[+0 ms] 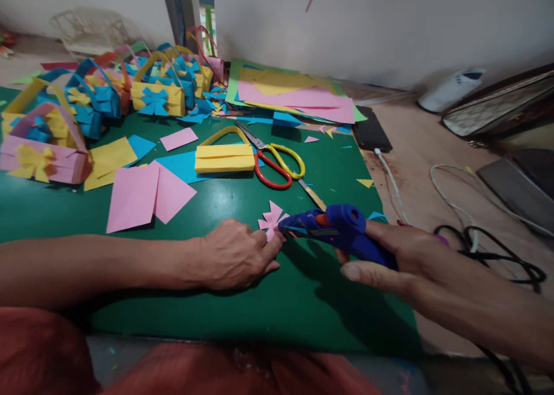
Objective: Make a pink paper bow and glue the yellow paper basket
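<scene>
From the head camera, the right hand [402,256] is wrapped around a blue glue gun [341,228], fingers closed on its body, with the nozzle pointing left at a small pink paper bow [272,219]. The bow lies on the green mat [303,291], just left of the nozzle. The left hand [236,255] rests flat on the mat with fingers loosely curled, its fingertips touching the bow's lower edge and holding nothing else.

The fingertips sit right beside the nozzle, so hot glue could likely burn them or stick them to the paper. Too much glue could seep onto the mat. The scissors [272,158] and the yellow basket [224,155] lie behind the bow, well apart. The black cord [489,239] coils behind the right hand; a snag could jerk the gun.
</scene>
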`<state>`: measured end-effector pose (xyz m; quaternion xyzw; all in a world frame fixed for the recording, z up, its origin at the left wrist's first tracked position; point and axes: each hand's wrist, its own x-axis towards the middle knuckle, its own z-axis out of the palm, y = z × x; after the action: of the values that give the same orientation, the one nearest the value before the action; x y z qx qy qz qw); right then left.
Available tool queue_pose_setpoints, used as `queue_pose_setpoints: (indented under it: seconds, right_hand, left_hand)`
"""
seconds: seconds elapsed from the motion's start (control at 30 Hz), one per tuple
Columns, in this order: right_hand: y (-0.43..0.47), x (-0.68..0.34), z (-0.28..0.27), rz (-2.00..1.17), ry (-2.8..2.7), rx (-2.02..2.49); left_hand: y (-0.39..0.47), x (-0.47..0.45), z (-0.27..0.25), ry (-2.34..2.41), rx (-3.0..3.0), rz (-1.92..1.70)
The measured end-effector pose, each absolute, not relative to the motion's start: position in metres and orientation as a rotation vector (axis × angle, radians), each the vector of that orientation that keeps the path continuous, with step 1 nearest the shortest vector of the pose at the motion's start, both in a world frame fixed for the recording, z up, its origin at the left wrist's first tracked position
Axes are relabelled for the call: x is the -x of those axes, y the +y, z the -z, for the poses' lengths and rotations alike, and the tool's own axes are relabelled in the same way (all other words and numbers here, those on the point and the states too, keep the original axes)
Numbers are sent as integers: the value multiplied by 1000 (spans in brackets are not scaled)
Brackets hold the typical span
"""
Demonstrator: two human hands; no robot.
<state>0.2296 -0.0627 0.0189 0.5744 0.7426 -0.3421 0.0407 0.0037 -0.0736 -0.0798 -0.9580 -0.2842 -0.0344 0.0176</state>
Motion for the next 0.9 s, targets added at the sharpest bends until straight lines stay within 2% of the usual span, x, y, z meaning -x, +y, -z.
queue_pose_setpoints:
  seconds: [0.27, 0.4, 0.5, 0.57, 0.67, 0.73, 0.9]
  right_hand:
    - [-64, -228, -24, 956, 2351, -1822]
    - [-61, -231, -31, 546, 2506, -2013]
    - [-54, -235, -28, 216, 2636, -1902]
    - [-49, -235, -21, -175, 2700, -1808]
    - [-41, -233, -10, -634, 2463, -1734]
    - [-36, -230, -3, -766, 2261, -1695]
    - [-25, -224, 16, -775, 2158, -1649]
  left_hand:
    - [-72, -5, 77, -917, 3001, 58]
    - [-73, -4, 77, -934, 3017, 30]
    - [-73, -3, 77, -915, 3017, 48]
    - [-73, -2, 77, -892, 3014, 67]
    - [-72, -2, 78, -859, 3002, 81]
    - [-72, -1, 79, -842, 2993, 81]
    - [-70, 6, 77, -754, 2996, 20]
